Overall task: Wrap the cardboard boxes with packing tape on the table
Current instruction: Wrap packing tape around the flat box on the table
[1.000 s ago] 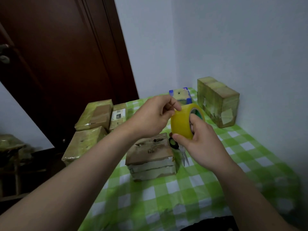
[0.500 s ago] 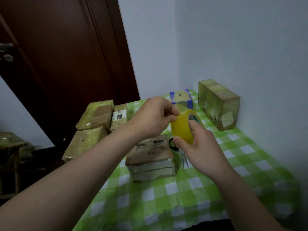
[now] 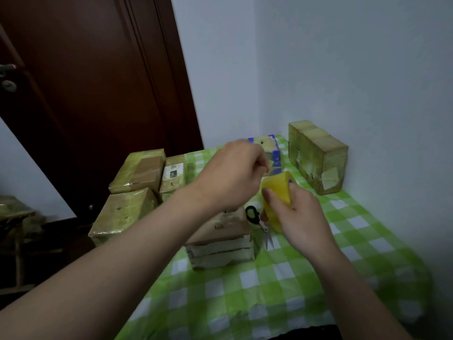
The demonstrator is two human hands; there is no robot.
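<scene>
A roll of yellow packing tape point(image 3: 277, 192) hangs above the table, gripped by my right hand point(image 3: 297, 217) with the thumb across its outer face. My left hand point(image 3: 232, 177) is just left of the roll's top, its fingers curled and pinched together; whether they hold the tape's end I cannot tell. Below my hands a cardboard box point(image 3: 220, 239) with pale bands on its front lies on the green checked tablecloth point(image 3: 245, 290).
Black-handled scissors point(image 3: 259, 224) lie right of that box. Three tape-covered boxes point(image 3: 122, 212) are stacked at the table's left edge. A tall wrapped box point(image 3: 318, 155) leans on the right wall, with a blue box point(image 3: 272, 153) beside it. A dark door stands behind.
Both hands have come lower with the roll. My left hand's fingers have shifted from the roll's top edge to just above it.
</scene>
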